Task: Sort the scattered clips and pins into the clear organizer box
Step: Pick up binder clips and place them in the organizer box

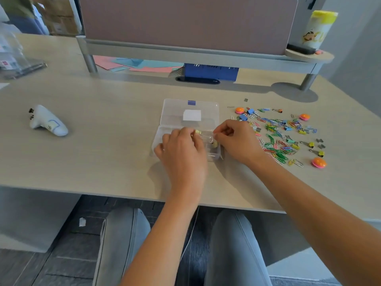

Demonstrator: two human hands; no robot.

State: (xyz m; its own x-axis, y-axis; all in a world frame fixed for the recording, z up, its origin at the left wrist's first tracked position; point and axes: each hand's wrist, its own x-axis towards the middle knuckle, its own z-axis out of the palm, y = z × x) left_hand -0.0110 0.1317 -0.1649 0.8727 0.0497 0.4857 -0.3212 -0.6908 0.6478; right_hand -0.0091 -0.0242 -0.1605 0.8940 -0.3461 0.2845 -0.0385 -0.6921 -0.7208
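Over the box (165, 141), the left hand (181, 147) pinches a yellow clip (198, 132). The right hand (237, 139) is curled; its hold cannot be told. The box's white label (192, 115) shows no legible writing.

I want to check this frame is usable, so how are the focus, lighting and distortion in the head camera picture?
Head view: soft, even light with faint shadows under both hands; wide-angle bending curves the desk edge and divider; the left hand, right hand and organizer box are fairly clear; the scattered clips are too small and soft to tell apart singly; the corners are blurred.
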